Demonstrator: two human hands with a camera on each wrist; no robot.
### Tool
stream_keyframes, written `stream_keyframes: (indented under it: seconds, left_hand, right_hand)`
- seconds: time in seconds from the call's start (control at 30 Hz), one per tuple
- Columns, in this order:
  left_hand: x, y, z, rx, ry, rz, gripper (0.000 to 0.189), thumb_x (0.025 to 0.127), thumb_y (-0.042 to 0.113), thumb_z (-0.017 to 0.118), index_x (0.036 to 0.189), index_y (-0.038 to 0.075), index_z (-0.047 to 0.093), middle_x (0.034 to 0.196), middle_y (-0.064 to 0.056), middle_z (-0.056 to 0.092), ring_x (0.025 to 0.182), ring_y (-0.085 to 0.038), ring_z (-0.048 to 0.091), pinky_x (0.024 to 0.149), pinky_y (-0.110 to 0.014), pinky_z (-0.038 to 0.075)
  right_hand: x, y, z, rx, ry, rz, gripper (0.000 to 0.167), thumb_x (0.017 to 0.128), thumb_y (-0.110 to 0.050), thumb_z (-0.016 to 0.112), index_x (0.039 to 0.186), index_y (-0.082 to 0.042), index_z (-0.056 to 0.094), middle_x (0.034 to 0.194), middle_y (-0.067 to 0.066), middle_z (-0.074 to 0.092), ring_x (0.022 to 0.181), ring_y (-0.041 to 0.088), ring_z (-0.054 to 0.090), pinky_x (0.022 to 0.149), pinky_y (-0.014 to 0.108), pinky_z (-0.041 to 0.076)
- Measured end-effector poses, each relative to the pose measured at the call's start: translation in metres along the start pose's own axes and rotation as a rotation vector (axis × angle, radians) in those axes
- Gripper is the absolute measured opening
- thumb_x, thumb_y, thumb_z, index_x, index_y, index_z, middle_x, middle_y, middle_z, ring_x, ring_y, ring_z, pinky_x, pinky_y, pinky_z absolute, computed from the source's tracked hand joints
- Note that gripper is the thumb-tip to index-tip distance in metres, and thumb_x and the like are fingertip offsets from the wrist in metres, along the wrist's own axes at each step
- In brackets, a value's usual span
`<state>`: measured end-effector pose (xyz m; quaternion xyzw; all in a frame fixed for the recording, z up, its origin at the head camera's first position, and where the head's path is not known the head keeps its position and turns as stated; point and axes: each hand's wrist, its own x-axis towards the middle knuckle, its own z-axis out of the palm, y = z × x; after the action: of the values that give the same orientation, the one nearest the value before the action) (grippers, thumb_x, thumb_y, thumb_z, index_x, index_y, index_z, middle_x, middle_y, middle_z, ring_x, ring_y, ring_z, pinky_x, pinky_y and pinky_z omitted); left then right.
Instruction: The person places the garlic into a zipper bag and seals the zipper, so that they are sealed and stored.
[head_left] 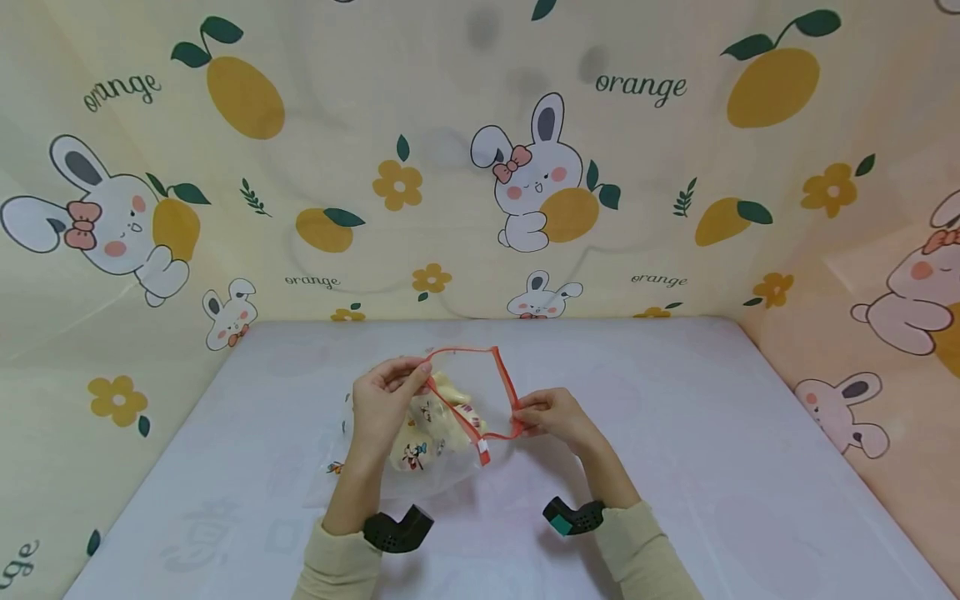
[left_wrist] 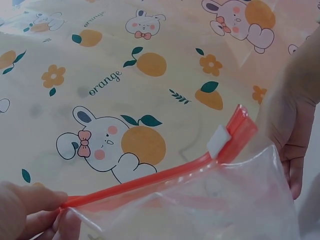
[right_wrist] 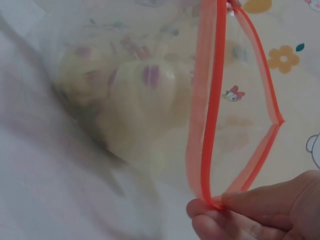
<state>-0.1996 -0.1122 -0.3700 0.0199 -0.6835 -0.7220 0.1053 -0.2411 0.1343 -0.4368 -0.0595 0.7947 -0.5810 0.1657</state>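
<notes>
A clear zip bag [head_left: 450,482] with a red zip edge [head_left: 506,375] is held with its mouth spread wide. My left hand [head_left: 384,404] pinches the red edge on the left between thumb and fingers. On the opposite side, my right hand [head_left: 558,417] pinches the same edge at a corner. A white slider [left_wrist: 218,141] sits near one end of the zip, by the red end tab. Inside the bag lies a bunched, pale yellow item [head_left: 438,437], seen through the plastic; small cartoon figures show over it.
A pale white table [head_left: 675,467] lies under the bag. Behind it and at both sides hangs a cream curtain [head_left: 450,108] printed with rabbits and oranges. A black wrist camera [head_left: 399,529] is on the left wrist, another black camera [head_left: 573,516] on the right.
</notes>
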Motion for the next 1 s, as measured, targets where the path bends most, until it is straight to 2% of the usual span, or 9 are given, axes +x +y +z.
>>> stream_keyframes:
  seconds: [0.23, 0.4, 0.87, 1.0]
  left_hand:
    - [0.0, -0.001, 0.003, -0.002, -0.018, 0.0, 0.021, 0.087, 0.003, 0.068, 0.104, -0.01, 0.066, 0.072, 0.01, 0.069, 0.064, -0.002, 0.065, 0.065, -0.016, 0.058]
    - [-0.002, -0.002, 0.005, 0.034, -0.039, -0.011, 0.022, 0.088, 0.005, 0.068, 0.105, -0.009, 0.066, 0.073, 0.012, 0.068, 0.064, -0.001, 0.065, 0.065, -0.015, 0.058]
    - [-0.007, -0.004, 0.016, 0.144, -0.058, -0.002, 0.016, 0.087, 0.008, 0.07, 0.1, -0.001, 0.07, 0.088, -0.017, 0.073, 0.065, -0.002, 0.065, 0.065, -0.019, 0.059]
    - [-0.008, -0.006, 0.018, 0.169, -0.071, 0.007, 0.018, 0.087, 0.009, 0.07, 0.102, -0.002, 0.07, 0.094, -0.022, 0.072, 0.066, -0.001, 0.065, 0.067, -0.021, 0.06]
  right_hand:
    - [0.001, -0.001, 0.001, 0.021, 0.026, -0.011, 0.026, 0.089, -0.002, 0.063, 0.109, 0.016, 0.063, 0.084, 0.014, 0.075, 0.063, 0.005, 0.064, 0.067, 0.026, 0.062]
    - [0.001, -0.001, 0.0, 0.037, 0.032, -0.018, 0.027, 0.089, -0.002, 0.063, 0.11, 0.016, 0.063, 0.088, 0.017, 0.075, 0.064, 0.004, 0.064, 0.067, 0.026, 0.062]
    - [0.001, -0.001, 0.002, 0.065, 0.067, 0.004, 0.025, 0.089, -0.001, 0.064, 0.108, 0.014, 0.064, 0.088, 0.018, 0.075, 0.066, 0.006, 0.066, 0.067, 0.027, 0.062]
    - [0.002, -0.001, 0.002, 0.068, 0.067, 0.0, 0.025, 0.089, -0.001, 0.064, 0.108, 0.015, 0.064, 0.089, 0.019, 0.075, 0.066, 0.006, 0.066, 0.068, 0.027, 0.062]
